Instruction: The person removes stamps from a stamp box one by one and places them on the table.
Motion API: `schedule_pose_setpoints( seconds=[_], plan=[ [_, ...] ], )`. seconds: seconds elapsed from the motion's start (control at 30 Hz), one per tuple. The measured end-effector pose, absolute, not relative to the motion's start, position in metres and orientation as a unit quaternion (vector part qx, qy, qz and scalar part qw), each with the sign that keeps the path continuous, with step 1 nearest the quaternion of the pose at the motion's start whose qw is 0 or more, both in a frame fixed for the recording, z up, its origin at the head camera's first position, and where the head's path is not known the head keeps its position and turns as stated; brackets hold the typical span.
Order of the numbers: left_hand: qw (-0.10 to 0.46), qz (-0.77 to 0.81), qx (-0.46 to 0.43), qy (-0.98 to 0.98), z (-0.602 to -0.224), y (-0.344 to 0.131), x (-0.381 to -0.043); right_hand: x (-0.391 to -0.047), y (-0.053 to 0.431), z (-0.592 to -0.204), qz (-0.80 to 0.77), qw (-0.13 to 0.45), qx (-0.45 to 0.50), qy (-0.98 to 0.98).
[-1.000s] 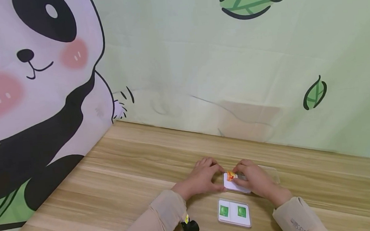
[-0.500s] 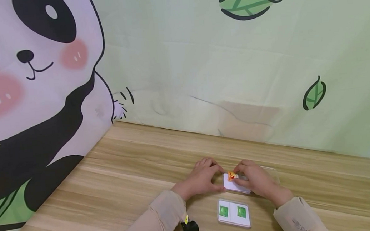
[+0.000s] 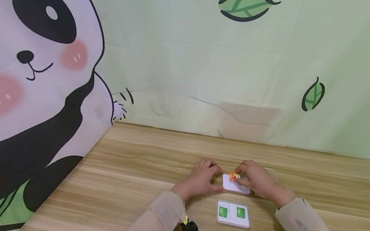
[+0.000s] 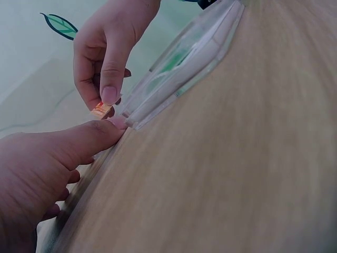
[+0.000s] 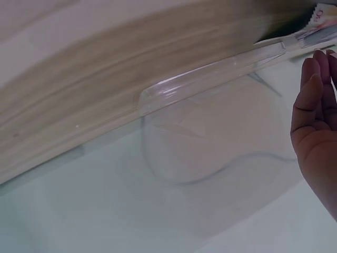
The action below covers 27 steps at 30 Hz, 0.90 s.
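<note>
Over on the left, the left hand (image 3: 198,179) is gripping the white tray (image 3: 233,186) by its left end, thumb and forefinger spreading wide, probably steadying it. Just nearer, the green-marked case (image 3: 232,214) is lying flat. Above the tray's far side, the orange packet (image 3: 233,176) is sitting in the right hand (image 3: 258,180), thumb and fingertips pinching closely, presumably suiting so small a thing. Farther right, a clear plastic piece (image 5: 200,81) is resting beside that hand.

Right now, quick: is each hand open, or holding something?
Left hand: closed, thumb and fingers gripping one end of the white case.
Right hand: closed, pinching the small orange piece.
</note>
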<state>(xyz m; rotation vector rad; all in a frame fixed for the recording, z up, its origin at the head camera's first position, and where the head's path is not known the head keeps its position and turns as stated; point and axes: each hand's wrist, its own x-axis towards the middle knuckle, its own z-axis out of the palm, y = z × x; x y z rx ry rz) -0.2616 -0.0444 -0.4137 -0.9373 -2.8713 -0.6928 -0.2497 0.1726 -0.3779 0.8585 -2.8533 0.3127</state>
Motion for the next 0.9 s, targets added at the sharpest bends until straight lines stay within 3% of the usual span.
schedule_pose_setpoints(
  seconds=[0.9],
  plan=[
    [0.016,-0.227,-0.298,-0.927,-0.413,-0.044,-0.26,-0.241,0.189,-0.37,0.117,0.056,0.28,-0.951]
  ],
)
